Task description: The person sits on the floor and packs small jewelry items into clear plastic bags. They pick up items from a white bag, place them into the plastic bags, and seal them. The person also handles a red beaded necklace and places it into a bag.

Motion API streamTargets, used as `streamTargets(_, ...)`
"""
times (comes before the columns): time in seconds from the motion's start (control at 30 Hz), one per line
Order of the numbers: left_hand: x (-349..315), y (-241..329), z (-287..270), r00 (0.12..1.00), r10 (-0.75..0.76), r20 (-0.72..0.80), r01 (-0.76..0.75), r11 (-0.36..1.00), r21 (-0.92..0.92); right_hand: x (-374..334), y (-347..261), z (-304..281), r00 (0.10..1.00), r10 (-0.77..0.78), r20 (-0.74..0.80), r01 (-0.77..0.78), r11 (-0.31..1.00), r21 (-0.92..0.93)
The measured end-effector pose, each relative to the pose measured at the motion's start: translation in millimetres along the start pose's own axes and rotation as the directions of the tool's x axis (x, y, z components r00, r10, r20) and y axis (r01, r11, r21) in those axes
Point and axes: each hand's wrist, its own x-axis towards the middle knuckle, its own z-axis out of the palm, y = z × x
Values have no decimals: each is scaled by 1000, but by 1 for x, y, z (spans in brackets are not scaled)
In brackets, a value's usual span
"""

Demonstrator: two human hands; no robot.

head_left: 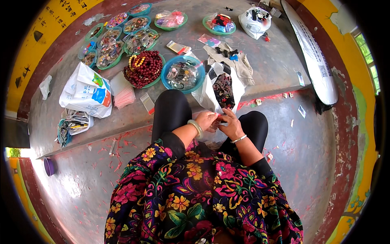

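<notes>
My left hand [206, 120], with a pale bangle on the wrist, and my right hand [232, 127], with a silver bangle, meet between my knees. The fingers of both are closed in a pinch. A small pinkish-red bit [219, 116] shows between them; its kind cannot be made out. Beneath the hands lies something like clear plastic [212, 136], partly hidden. Just beyond them stands a white plastic bag [208, 90], its mouth wide, holding dark and red small pieces [223, 91].
On the raised ledge sit a blue basin [165, 81] of small packets, dark red bead strings [142, 69], several trinket basins and a white bag [87, 91]. A tub of tools [77, 122] stands at left, a long white board [310, 53] at right. Red scraps litter the floor.
</notes>
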Motion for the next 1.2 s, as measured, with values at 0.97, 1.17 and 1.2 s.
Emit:
streamTargets(0.97,-5,17,-8,955,173,-241,-192,980,-60,5,-4,-23,858,489,156,-402,450,798)
streamTargets(1.17,-5,14,-9,997,81,-17,-82,974,-212,5,21,1,939,343,-27,-188,577,795)
streamTargets(1.2,-6,15,-8,996,87,-9,-87,971,-221,4,18,2,951,304,-56,-149,608,780)
